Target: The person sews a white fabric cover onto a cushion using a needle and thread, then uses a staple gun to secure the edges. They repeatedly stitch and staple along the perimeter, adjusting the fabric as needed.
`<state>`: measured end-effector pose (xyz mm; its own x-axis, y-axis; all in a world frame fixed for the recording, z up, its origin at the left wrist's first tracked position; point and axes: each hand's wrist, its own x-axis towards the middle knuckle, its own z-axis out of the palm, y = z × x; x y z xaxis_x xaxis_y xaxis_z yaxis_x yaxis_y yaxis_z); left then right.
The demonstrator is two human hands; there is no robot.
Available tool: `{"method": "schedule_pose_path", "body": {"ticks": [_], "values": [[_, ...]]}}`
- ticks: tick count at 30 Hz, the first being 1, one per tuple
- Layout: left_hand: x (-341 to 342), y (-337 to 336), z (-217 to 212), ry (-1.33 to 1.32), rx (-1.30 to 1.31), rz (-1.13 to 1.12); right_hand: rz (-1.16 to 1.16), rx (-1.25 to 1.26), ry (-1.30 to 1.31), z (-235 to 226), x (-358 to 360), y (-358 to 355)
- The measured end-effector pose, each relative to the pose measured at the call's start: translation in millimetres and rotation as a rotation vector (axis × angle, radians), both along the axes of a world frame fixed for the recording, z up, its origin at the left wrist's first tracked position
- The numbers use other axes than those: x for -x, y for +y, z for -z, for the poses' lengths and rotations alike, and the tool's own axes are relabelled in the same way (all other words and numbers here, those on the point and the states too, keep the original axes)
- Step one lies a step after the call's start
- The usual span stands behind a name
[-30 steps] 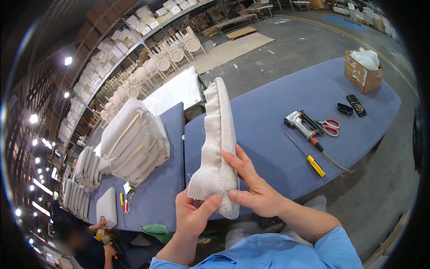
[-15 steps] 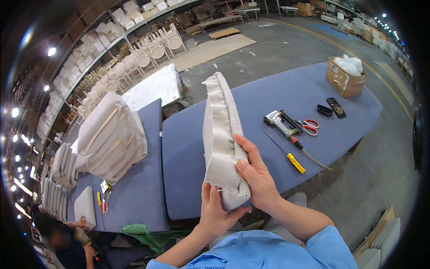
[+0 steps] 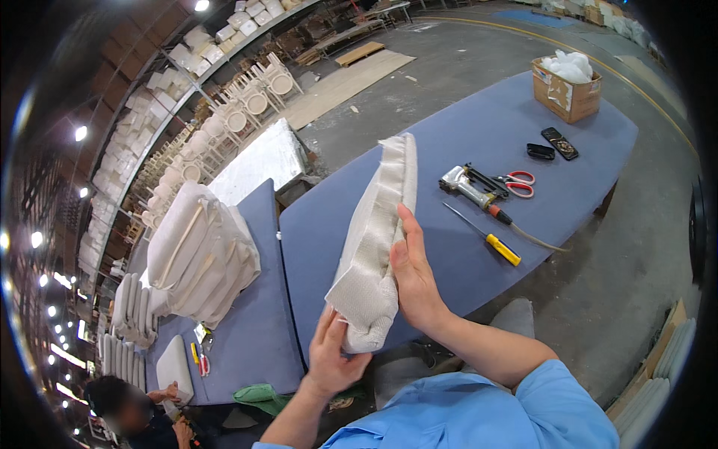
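A beige upholstered seat cushion stands tilted on its edge between my hands, above the blue padded table. A loose flap of fabric with a frayed edge runs along its upward side. My left hand grips the near lower corner, part of its fingers hidden behind the cushion. Against the right side lies my right hand, its fingers pressed along the fabric edge. To the right on the table are a staple gun with a hose, red-handled scissors and a yellow-handled screwdriver.
The blue table also bears a cardboard box with white stuffing, a phone and a black case. On the left table stands a stack of fabric covers. A co-worker handles another cushion at lower left.
The cushion's near end has swung left and its far end right, and both hands moved with it. My right hand lies flatter along the side. The view has shifted slightly.
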<state>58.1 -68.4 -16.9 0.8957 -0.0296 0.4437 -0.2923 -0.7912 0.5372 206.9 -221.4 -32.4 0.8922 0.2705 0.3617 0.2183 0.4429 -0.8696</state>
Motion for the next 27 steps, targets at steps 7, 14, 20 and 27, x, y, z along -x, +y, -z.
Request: {"method": "schedule_pose_path", "body": {"ticks": [7,14,20,27], "values": [[14,-28,10,-0.025,0.616,0.006,-0.134,-0.111,0.012,-27,-12,30],[-6,19,-84,0.29,1.087,0.083,-0.028,0.074,-0.163,-41,0,41],[-22,-4,-113,0.356,0.814,-0.147,-0.007,0.052,-0.201,-35,2,53],[-17,-17,-89,0.168,1.326,-0.105,-0.092,0.031,-0.173,-31,-1,45]]}}
